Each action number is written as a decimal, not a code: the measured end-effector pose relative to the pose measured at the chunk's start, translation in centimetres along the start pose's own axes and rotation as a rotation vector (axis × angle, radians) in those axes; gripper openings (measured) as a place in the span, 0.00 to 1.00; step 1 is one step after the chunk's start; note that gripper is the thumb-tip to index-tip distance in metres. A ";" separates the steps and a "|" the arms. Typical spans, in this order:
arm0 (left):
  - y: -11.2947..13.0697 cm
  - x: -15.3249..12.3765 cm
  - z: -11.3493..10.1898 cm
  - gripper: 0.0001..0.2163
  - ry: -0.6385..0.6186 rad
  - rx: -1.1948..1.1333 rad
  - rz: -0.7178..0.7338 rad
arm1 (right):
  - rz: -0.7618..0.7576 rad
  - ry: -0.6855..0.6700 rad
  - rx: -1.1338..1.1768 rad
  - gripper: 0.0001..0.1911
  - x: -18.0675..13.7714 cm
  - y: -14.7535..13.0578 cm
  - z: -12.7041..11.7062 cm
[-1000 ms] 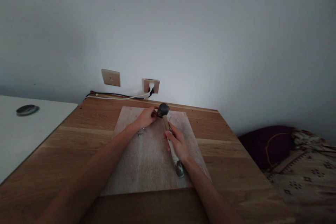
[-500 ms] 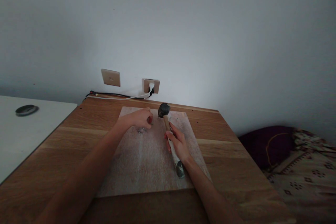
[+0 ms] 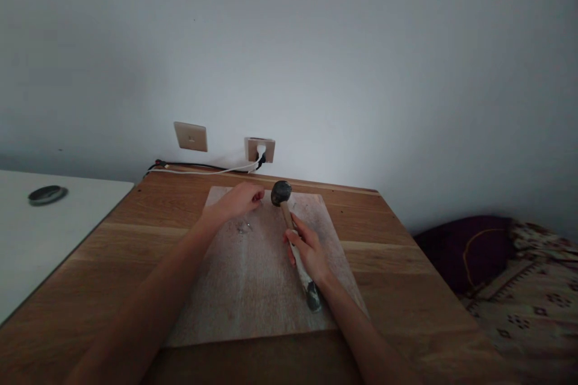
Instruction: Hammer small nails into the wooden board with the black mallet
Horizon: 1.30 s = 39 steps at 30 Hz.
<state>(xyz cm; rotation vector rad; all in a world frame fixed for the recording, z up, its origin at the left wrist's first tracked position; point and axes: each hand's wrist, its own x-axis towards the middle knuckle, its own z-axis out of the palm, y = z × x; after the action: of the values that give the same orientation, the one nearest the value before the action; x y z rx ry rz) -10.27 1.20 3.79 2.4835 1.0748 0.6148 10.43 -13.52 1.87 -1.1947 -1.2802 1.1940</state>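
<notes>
My right hand (image 3: 307,248) is wrapped round the handle of a mallet (image 3: 282,192) with a dark, rounded head. The mallet slants over a worn, whitish board (image 3: 253,289), its head at the far side and its handle end toward me. Near the board's far edge, left of the mallet head, is my left hand (image 3: 242,197). Its fingers are curled and pinched together; whatever they hold is too small to make out. A small cluster of shiny bits (image 3: 244,227), perhaps nails, lies on the board just below that hand.
The board lies on a wooden table (image 3: 388,289) against the wall. Cables (image 3: 203,169) run along the back edge to a socket (image 3: 261,150). At left, a white tabletop (image 3: 54,240) carries a dark round dish (image 3: 46,195). Patterned bedding (image 3: 533,307) is at right.
My left hand has moved slightly up and away from the shiny bits, toward the far edge of the board. The mallet stays in my right hand, almost unmoved.
</notes>
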 end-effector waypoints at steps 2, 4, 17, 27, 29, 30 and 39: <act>0.0 0.0 0.2 0.07 0.017 -0.003 0.023 | 0.003 0.007 0.015 0.33 -0.1 0.0 0.0; 0.1 -0.1 0.3 0.06 0.027 -0.014 0.042 | 0.006 0.019 0.024 0.33 -0.1 0.1 -0.1; -1.2 -0.1 2.7 0.07 0.143 -0.320 -0.044 | 0.015 0.027 0.012 0.34 -0.1 0.0 0.0; -1.4 -0.3 2.5 0.07 0.121 -0.343 -0.051 | 0.013 0.027 0.073 0.32 0.7 -1.4 1.9; -1.4 -0.3 2.6 0.07 0.118 -0.358 -0.053 | 0.012 0.034 0.098 0.34 0.8 -1.1 2.3; -1.5 -0.3 2.6 0.07 0.116 -0.360 -0.054 | 0.009 0.037 0.105 0.35 0.7 -0.8 2.5; -1.5 -0.2 2.7 0.08 0.133 -0.375 -0.085 | -0.003 0.027 0.078 0.34 0.2 0.0 2.4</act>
<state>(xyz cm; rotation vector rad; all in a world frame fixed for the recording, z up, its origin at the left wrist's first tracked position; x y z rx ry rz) -9.88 1.57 0.68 2.0894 0.9995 0.8772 8.01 -13.43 1.83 -1.1481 -1.2047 1.2111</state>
